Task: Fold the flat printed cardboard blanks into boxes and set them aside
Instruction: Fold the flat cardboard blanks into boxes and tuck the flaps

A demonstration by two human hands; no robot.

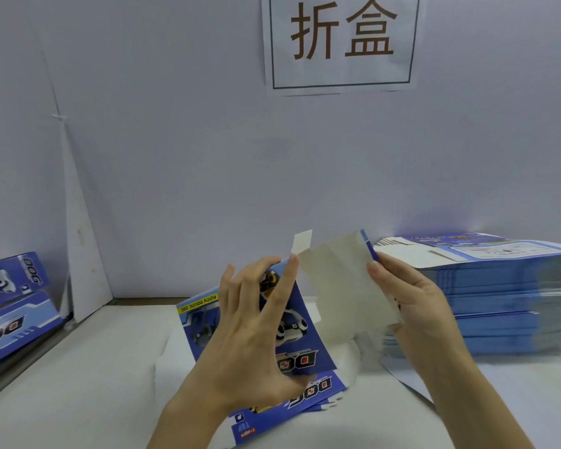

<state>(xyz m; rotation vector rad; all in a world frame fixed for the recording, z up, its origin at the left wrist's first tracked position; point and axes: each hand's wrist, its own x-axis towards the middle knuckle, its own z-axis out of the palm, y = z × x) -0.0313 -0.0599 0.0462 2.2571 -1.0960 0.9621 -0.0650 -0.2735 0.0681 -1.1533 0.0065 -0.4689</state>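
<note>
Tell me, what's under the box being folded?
Under the box lies another flat blank, print side up. The box and the left hand cover its far part.

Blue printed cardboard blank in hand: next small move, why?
Probably swing the right hand inward, folding the plain grey inner panel toward the printed face the left hand holds: the blue printed cardboard blank stands half open, not yet a box.

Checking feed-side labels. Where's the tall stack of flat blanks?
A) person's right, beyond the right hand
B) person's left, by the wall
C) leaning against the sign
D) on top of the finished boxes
A: the stack of flat blanks sits at the person's right, beyond the right hand, which with the left hand holds the blank being folded; the finished boxes lie on the left.
</note>
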